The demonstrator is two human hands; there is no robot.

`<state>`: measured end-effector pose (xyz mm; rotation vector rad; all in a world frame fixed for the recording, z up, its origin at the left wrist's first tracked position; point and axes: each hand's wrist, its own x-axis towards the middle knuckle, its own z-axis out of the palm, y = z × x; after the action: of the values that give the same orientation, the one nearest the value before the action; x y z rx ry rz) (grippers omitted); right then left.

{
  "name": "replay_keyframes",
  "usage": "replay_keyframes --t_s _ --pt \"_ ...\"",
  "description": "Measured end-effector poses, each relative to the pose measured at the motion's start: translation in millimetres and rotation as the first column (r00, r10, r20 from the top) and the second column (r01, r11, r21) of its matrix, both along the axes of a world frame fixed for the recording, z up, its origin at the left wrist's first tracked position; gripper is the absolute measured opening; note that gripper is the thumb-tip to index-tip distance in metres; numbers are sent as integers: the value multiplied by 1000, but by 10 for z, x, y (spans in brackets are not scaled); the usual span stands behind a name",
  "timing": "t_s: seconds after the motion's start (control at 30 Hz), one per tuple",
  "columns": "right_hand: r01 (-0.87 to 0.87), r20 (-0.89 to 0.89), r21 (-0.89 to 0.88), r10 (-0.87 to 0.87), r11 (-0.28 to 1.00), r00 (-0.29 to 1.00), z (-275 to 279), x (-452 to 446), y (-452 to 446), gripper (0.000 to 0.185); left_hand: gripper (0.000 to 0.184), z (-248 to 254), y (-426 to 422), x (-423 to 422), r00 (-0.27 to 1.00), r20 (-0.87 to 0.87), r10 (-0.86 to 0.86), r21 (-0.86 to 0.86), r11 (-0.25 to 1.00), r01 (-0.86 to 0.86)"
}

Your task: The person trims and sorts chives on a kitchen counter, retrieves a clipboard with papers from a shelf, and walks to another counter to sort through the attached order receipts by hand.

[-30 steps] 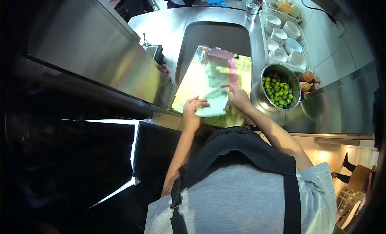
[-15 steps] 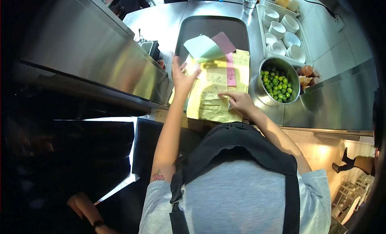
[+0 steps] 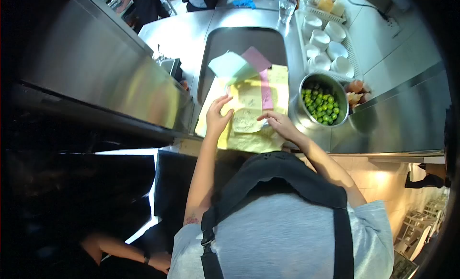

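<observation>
Yellow handwritten order slips (image 3: 278, 94) lie in a layered pile over the front of a dark tray (image 3: 244, 37). A pink strip (image 3: 266, 89) runs down the pile, and a pale green slip (image 3: 230, 65) and a mauve slip (image 3: 256, 58) rise at its far end. My left hand (image 3: 219, 117) hovers at or rests on the pile's left side, thumb and fingers apart with nothing between them. On the right, my right hand (image 3: 281, 124) has its index finger stretched out to the edge of a smaller written slip (image 3: 247, 120); its other fingers are partly hidden.
Right of the tray stands a metal pot (image 3: 342, 118) of small green limes (image 3: 323, 106). Behind it a white basket (image 3: 353, 51) holds white bowls (image 3: 337, 50), with a glass of water (image 3: 286, 10) nearby. A steel wall (image 3: 115, 73) bounds the left. Another person's arm (image 3: 120, 249) shows lower left.
My left hand has come down and nearer, over the slips. My right hand stays at the same smaller slip. The head view has shifted slightly, and the other person's arm has extended rightward.
</observation>
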<state>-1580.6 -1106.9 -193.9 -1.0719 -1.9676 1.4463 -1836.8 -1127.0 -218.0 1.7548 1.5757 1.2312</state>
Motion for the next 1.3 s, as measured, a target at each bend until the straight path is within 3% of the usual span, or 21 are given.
replay_keyframes --t_s 0.03,0.07,0.1,0.13,0.17,0.2,0.3,0.4,0.57,0.67,0.7,0.77,0.8,0.9,1.0,1.1,1.2,1.3 --pt "34 -143 -136 -53 990 988 258 -32 -3 31 43 49 7 23 997 -78 15 29 999 -12" --pt "149 76 -187 -137 971 988 588 19 53 36 40 108 -40 67 991 -105 80 46 996 -75" --pt "217 -26 -117 -221 969 975 794 75 341 33 36 -279 -117 8 983 -110 146 26 989 -144" --pt "284 -128 -46 -288 958 949 988 131 618 31 31 -361 73 31 964 -193 185 15 983 -186" --pt "369 -343 24 -340 929 876 1200 82 735 33 29 -127 77 62 980 -159 123 30 992 -120" --pt "480 -495 58 -393 875 775 1383 187 1029 22 30 -14 15 88 980 -143 139 63 989 -132" --pt "690 -612 86 -508 719 606 1850 817 1843 24 31 -17 -5 103 988 -43 147 86 986 -143" --pt "830 -714 121 -533 544 453 2438 1343 2275 26 33 2 -52 85 992 -27 121 94 989 -118" --pt "945 -807 243 -494 220 323 3450 1858 2500 30 40 -52 -56 16 997 -51 64 88 994 -59" --pt "939 -908 306 -344 -155 239 3863 1898 2458 30 34 20 -117 81 987 -131 91 134 988 -74" --pt "919 -881 328 -421 -217 215 3923 1891 2379 30 32 11 -130 105 984 -142 108 153 984 -87" --pt "947 -882 290 -423 -137 209 4050 1803 2424 23 30 81 -127 144 977 -173 124 143 985 -100" --pt "925 -908 339 -316 -173 274 4049 1820 2610 17 29 78 -139 158 973 -186 138 146 983 -111" --pt "727 -844 537 -283 -427 457 4207 1521 2667 17 27 87 -154 183 974 -163 157 134 982 -136" --pt "536 -755 654 -421 -533 503 4295 1407 2799 18 26 119 -151 193 974 -159 160 129 982 -140" --pt "533 -755 655 -439 -535 486 4327 1427 2923 17 25 106 -144 201 977 -135 166 126 981 -149" --pt "529 -779 624 -512 -575 362 4358 1657 2909 20 26 69 -128 190 973 -160 169 151 978 -145" --pt "604 -834 539 -471 -587 286 4275 2099 2998 19 26 91 -139 195 974 -152 166 151 978 -143"
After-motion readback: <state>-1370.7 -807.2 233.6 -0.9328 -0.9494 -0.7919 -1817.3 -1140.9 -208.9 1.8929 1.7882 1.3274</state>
